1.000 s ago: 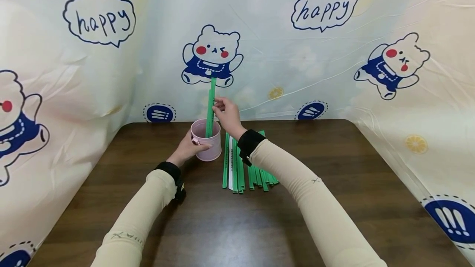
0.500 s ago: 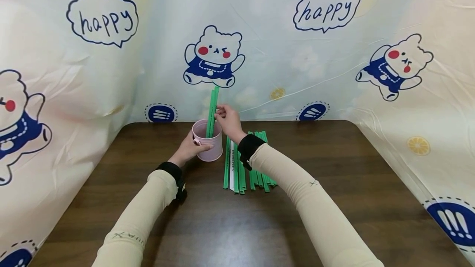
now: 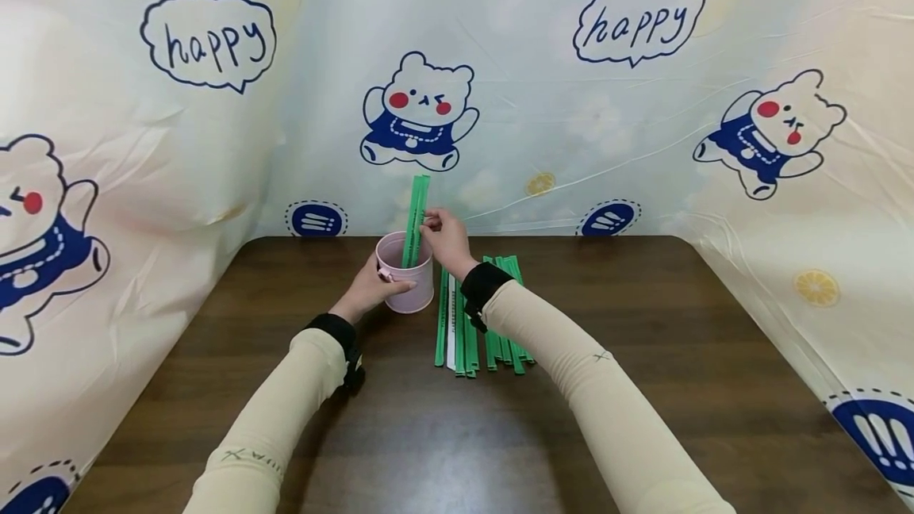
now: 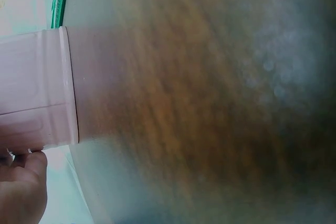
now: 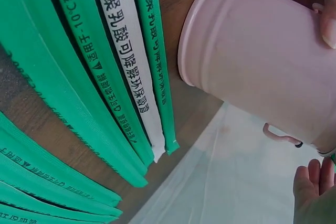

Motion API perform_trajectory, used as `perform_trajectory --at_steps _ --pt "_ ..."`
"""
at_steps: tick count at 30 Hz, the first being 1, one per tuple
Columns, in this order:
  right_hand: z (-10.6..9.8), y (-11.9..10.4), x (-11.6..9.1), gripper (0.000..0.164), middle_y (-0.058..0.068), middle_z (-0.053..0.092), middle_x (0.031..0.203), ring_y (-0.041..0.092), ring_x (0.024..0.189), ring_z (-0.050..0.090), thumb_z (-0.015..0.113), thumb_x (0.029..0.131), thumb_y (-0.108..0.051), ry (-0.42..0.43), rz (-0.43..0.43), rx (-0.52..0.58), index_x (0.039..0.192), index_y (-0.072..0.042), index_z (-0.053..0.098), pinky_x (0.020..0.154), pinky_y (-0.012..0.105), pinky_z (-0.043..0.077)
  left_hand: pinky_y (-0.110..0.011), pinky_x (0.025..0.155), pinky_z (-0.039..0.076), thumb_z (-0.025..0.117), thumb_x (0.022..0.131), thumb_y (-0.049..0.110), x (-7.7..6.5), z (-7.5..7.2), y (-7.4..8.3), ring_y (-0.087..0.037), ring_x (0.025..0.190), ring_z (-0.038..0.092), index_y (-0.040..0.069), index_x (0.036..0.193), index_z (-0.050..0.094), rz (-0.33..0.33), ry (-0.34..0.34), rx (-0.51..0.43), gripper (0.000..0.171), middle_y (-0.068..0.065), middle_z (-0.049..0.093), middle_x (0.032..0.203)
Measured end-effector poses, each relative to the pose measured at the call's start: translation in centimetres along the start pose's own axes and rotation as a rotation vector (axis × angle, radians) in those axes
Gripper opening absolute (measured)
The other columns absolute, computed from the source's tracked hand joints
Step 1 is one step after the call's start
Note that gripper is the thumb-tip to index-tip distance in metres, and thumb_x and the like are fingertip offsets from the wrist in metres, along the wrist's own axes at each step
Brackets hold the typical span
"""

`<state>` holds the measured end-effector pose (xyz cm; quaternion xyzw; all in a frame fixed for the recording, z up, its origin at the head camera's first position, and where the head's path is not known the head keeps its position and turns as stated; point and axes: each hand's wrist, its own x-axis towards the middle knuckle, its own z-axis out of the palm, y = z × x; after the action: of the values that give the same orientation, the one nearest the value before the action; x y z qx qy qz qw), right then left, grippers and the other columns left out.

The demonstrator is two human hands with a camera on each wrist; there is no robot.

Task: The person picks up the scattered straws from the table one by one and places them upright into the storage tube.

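My left hand [image 3: 367,289] holds the side of a small pink bucket [image 3: 421,290], its thumb across the front. Inside the bucket stand green paper-wrapped straws [image 3: 410,236], leaning slightly right. With its fingertips my right hand [image 3: 450,244] pinches one green wrapped straw [image 3: 424,201] just above the rim, its lower end inside the bucket. In the left wrist view, the bucket [image 4: 34,77] appears sideways with the fingers [image 4: 34,166] against it. The right wrist view shows the bucket [image 5: 262,45] and the right fingers [image 5: 314,179] near its mouth.
Right of the bucket, several wrapped straws [image 3: 467,343] lie side by side, one of them white [image 3: 451,331]. Another group of green straws [image 3: 507,351] lies farther right, partly under my right forearm. A printed curtain [image 3: 521,117] hangs behind the brown table [image 3: 607,308].
My right hand has moved down with the straw, which has sunk deeper into the bucket. Its top is now about level with the neighbouring straw. The left hand keeps its hold; the view shifts slightly.
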<state>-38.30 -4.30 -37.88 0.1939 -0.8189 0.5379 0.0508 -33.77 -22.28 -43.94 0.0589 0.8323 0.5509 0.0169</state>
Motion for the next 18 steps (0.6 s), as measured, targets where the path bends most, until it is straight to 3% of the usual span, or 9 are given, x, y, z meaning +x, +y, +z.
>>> perform_trajectory --at_steps 5,11,18 --pt "-0.3 0.6 0.2 0.037 0.023 0.067 0.124 0.035 0.120 0.062 0.058 0.104 -0.008 -0.002 0.004 -0.007 0.139 0.001 0.056 0.102 0.042 0.054 -0.062 0.125 0.029 0.076 0.091 0.016 -0.3 0.2 0.7 -0.043 0.146 0.035 0.005 0.161 0.014 -0.014 -0.010 -0.017 0.094 -0.027 0.033 0.159" --pt "-0.9 0.7 -0.1 0.038 0.022 0.066 0.128 0.034 0.122 0.061 0.057 0.104 -0.011 -0.026 0.048 -0.007 0.141 0.000 0.056 0.101 0.041 0.054 -0.062 0.125 0.028 0.077 0.091 0.019 -0.2 0.4 0.4 -0.041 0.147 0.035 0.009 0.161 0.015 -0.016 -0.008 -0.020 0.094 -0.024 0.034 0.160" --pt "-3.5 0.7 0.3 0.037 0.021 0.064 0.129 0.034 0.121 0.060 0.056 0.105 -0.015 -0.046 0.059 -0.027 0.139 0.000 0.056 0.100 0.041 0.052 -0.063 0.125 0.027 0.079 0.090 0.020 -0.2 0.1 0.3 -0.040 0.148 0.035 0.011 0.162 0.015 -0.024 0.002 -0.035 0.097 -0.022 0.034 0.161"
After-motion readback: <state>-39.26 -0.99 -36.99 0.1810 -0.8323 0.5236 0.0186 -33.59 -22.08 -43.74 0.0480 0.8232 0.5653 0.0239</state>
